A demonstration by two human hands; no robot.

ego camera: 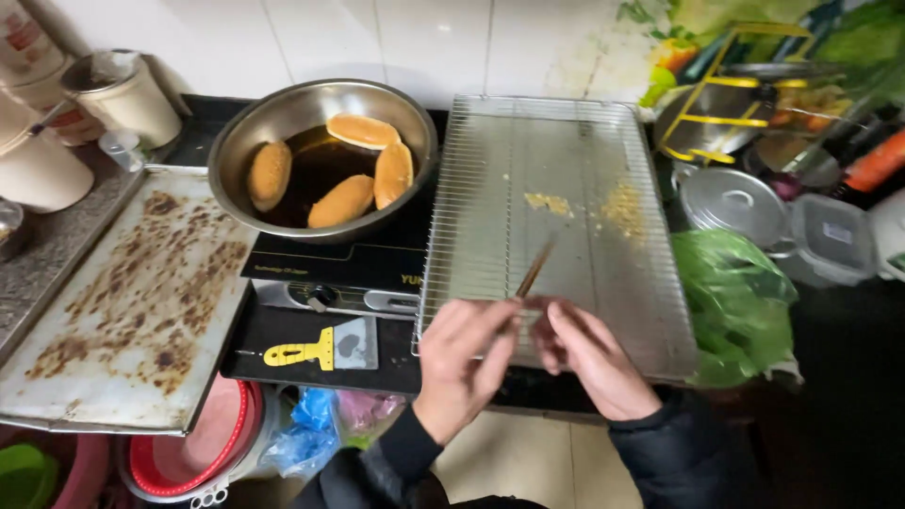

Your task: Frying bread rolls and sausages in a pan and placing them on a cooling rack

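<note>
My left hand (459,363) and my right hand (589,356) meet over the near edge of a wire cooling rack (490,207), and both grip the lower end of a pair of wooden chopsticks (534,270) that point up over the rack. Crumbs (622,209) lie on the tray under the rack. To the left, a steel pan (236,151) of dark oil holds several golden oblong buns (341,200) and sits on an induction cooker (325,273).
A stained baking tray (132,302) lies at the left. A yellow-handled scraper (320,348) rests in front of the cooker. Cups and containers stand at the back left. A green plastic bag (735,302), a lidded pot (733,203) and a yellow rack (735,94) crowd the right.
</note>
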